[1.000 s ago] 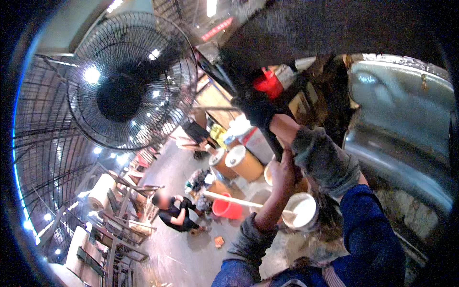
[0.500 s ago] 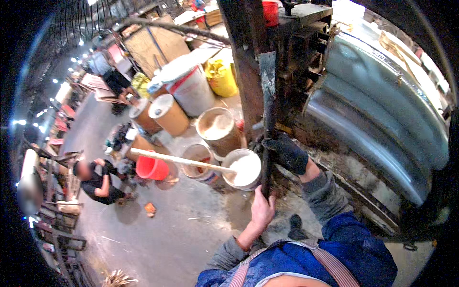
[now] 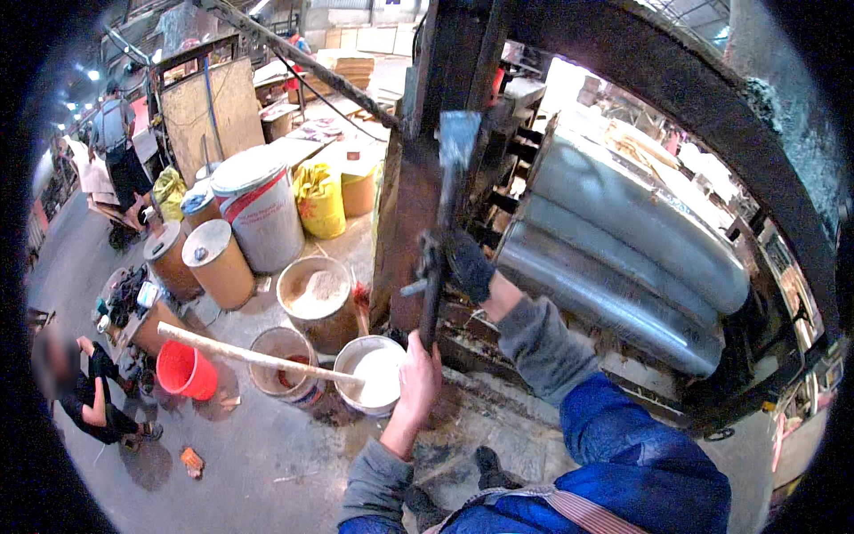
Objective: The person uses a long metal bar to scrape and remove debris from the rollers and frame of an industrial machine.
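Dim workshop interior, bright daylight glare blown out at upper right, small lamps glowing at far left, strong fisheye bending, black vignette rim, slight softness toward edges

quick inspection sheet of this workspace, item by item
surface: wet, stained concrete floor.
job's things: long dark metal tool held upright against the machine frame.
clutter: white bucket with wooden stick, red bucket, drums, yellow sacks.
grippers: left hand bare, gripping the tool's lower end; right hand in a dark glove, gripping higher.
cables: thin line running behind the frame.
surroundings: large steel rollers; a crouching person, another standing.
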Available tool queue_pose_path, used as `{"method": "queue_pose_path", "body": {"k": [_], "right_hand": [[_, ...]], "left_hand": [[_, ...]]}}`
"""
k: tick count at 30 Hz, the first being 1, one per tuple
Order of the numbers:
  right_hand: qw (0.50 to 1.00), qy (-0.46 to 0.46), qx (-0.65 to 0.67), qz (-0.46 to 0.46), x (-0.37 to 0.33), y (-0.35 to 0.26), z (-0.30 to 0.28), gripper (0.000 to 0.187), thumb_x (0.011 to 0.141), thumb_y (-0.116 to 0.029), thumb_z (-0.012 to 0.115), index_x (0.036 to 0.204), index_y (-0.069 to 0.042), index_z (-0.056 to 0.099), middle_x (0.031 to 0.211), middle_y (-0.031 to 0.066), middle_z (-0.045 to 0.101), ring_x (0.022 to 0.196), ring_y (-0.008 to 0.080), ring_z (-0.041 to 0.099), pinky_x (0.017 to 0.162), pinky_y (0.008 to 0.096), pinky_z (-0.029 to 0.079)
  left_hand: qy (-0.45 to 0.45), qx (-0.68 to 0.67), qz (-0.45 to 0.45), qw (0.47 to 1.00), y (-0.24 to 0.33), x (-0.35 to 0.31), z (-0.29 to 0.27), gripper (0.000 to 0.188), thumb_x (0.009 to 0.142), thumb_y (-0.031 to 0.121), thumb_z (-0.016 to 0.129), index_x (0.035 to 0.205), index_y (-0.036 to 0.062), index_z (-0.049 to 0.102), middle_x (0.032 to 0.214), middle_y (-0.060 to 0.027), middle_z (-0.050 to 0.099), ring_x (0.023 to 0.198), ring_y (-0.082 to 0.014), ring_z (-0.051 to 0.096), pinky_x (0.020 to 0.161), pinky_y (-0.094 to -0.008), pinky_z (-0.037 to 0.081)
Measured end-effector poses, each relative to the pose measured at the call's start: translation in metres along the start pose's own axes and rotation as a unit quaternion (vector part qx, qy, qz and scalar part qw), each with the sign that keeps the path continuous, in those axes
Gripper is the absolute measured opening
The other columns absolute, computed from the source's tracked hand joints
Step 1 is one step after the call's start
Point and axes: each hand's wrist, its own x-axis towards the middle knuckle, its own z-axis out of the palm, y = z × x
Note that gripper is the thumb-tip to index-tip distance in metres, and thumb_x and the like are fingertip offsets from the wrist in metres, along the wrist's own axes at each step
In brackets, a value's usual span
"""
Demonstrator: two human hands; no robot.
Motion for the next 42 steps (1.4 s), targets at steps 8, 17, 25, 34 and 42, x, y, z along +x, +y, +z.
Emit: {"method": "queue_pose_path", "body": {"k": [8,17,25,34,42], "right_hand": [[0.991,0.077,-0.049,-0.097,0.029,-0.036,0.042,0.012,0.084,-0.019,0.055,0.082,-0.007,0.054,0.059,0.0003,0.049,0.049,0.0152,0.049,0.05,0.0305,0.046],[0.992,0.066,-0.028,-0.102,-0.003,-0.04,0.057,0.018,0.086,-0.026,0.054,0.076,-0.012,0.05,0.057,-0.0014,0.048,0.049,0.0129,0.049,0.049,0.0295,0.047],[0.975,0.144,-0.132,-0.105,0.014,-0.045,0.058,0.02,0.086,-0.029,0.054,0.081,-0.009,0.053,0.055,-0.0009,0.047,0.046,0.0118,0.047,0.043,0.0269,0.04],[0.981,0.089,-0.075,-0.154,0.016,-0.077,0.069,0.021,0.088,-0.027,0.052,0.083,-0.007,0.053,0.056,-0.0023,0.046,0.047,0.0124,0.047,0.048,0.0271,0.044],[0.973,0.052,-0.055,-0.218,0.02,-0.131,0.117,0.022,0.088,-0.026,0.053,0.091,-0.005,0.055,0.068,-0.0013,0.051,0.061,0.0113,0.051,0.059,0.0264,0.046]], "left_hand": [[0.044,0.016,0.046,0.998,0.023,0.033,-0.033,0.032,0.082,0.014,0.053,0.108,0.0025,0.038,0.081,-0.0261,0.056,0.068,-0.043,0.056,0.056,-0.0495,0.046],[0.07,0.05,0.114,0.99,0.023,0.024,-0.04,0.043,0.076,0.009,0.057,0.113,0.0004,0.037,0.085,-0.0208,0.055,0.068,-0.0386,0.057,0.054,-0.0461,0.047],[0.111,0.075,0.176,0.975,0.022,0.039,-0.048,0.042,0.077,0.01,0.057,0.113,-0.0005,0.038,0.086,-0.0219,0.056,0.067,-0.0389,0.058,0.055,-0.0453,0.048],[0.063,0.08,0.15,0.983,0.043,0.051,-0.067,0.036,0.079,0.008,0.054,0.111,0.0001,0.039,0.081,-0.0221,0.055,0.064,-0.0377,0.058,0.051,-0.0446,0.048],[0.121,0.086,0.191,0.97,0.09,0.091,-0.103,0.028,0.081,0.011,0.053,0.103,0.0026,0.038,0.076,-0.0188,0.055,0.061,-0.037,0.058,0.05,-0.0456,0.048]]}}
